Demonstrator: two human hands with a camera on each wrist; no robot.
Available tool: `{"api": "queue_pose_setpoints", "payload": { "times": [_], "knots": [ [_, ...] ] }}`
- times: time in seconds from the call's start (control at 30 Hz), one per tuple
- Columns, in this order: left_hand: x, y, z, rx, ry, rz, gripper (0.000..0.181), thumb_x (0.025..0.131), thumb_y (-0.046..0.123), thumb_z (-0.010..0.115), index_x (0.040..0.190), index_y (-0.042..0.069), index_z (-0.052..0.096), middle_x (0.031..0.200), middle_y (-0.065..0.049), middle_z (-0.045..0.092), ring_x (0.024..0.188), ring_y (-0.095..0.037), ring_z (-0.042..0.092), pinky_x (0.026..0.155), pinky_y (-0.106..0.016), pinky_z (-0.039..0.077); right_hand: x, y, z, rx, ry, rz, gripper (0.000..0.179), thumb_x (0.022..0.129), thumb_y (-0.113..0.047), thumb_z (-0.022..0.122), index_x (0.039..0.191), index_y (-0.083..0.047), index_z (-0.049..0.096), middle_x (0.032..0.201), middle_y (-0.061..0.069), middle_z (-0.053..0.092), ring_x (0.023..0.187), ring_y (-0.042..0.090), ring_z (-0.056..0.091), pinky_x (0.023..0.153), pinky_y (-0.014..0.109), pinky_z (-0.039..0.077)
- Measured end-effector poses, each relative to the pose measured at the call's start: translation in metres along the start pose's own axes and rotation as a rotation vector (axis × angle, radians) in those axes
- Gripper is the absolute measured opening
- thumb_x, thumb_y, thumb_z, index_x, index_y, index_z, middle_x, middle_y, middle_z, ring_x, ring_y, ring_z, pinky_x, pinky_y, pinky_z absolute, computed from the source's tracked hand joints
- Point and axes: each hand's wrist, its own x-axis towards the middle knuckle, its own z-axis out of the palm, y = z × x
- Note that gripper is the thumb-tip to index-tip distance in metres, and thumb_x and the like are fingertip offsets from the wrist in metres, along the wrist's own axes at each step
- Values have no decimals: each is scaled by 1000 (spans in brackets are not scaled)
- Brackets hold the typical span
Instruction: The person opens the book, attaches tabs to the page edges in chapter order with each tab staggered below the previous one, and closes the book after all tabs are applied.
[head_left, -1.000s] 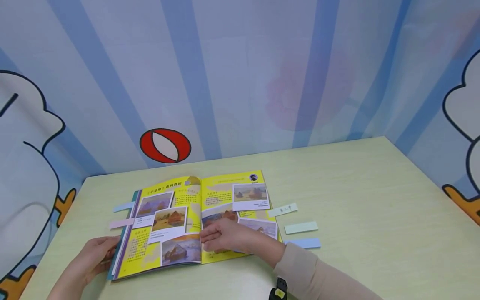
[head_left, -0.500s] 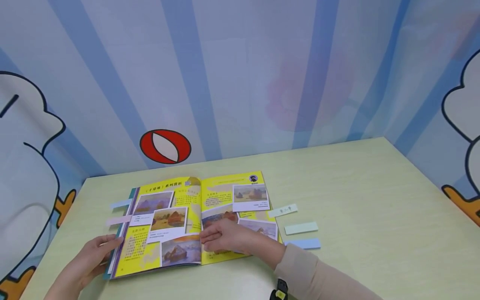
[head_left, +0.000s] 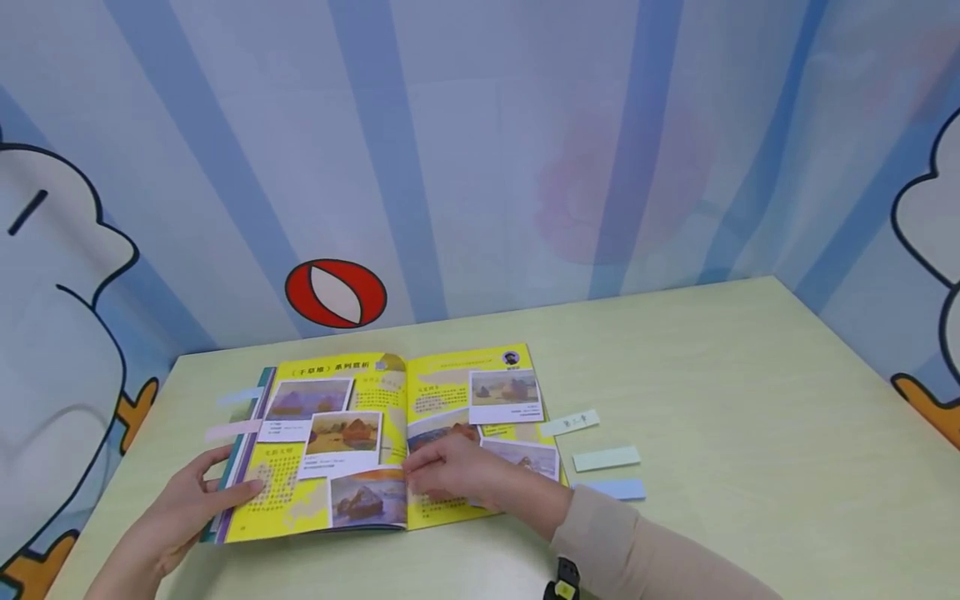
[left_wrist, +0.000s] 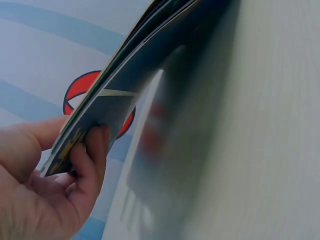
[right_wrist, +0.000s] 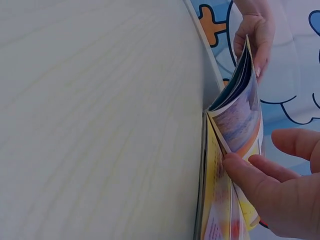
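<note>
An open magazine-like book [head_left: 390, 392] with yellow pages and printed haystack paintings lies on the table. My left hand [head_left: 180, 504] grips its left edge, thumb on top of the page and fingers underneath. In the left wrist view, that hand's fingers [left_wrist: 92, 155] curl under the cover, and this half is raised off the table. My right hand [head_left: 457, 473] rests on the right page beside the centre fold. In the right wrist view, its fairly straight fingers [right_wrist: 250, 175] touch the book by the fold. The hand covers part of a painting.
A blue tab [head_left: 240, 397] and a pink tab [head_left: 231, 430] stick out left of the book. To its right are a tab with handwriting [head_left: 573, 422], a green tab [head_left: 606, 458] and a blue tab [head_left: 621, 489]. Behind the table [head_left: 720, 392] hangs a striped blue curtain [head_left: 495, 167].
My left hand has moved its thumb from the book's edge onto the left page and raised that side. The right hand has stayed by the fold.
</note>
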Motion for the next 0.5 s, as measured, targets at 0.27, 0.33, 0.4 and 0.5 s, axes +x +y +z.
{"api": "queue_pose_setpoints", "payload": {
  "times": [0.27,0.33,0.4,0.5],
  "knots": [
    [-14,17,0,16,-10,79,91,88,20,65,146,-5,0,92,-8,67,80,-25,68,69,-36,55,-2,-12,7,14,22,9,28,87,-4,62,115,0,63,106,7,64,97,19,61,85,38,50],
    [-17,22,1,21,-7,96,89,90,20,64,146,-5,0,94,-9,67,81,-25,68,69,-36,55,-2,-14,8,-14,22,7,30,87,-6,62,117,-1,63,107,6,64,97,18,61,84,38,50],
    [-19,27,3,22,-2,110,87,91,19,62,146,-4,0,96,-10,67,81,-25,68,69,-36,55,-1,-16,8,-50,23,0,31,87,-8,63,117,-4,63,108,4,64,94,15,60,82,35,50],
    [-23,35,6,21,8,131,83,93,17,58,147,-3,-1,104,-14,65,82,-25,67,71,-37,55,-1,-20,9,-91,26,-8,33,87,-10,63,120,-6,63,110,2,64,91,13,59,80,32,49]
  ]
}}
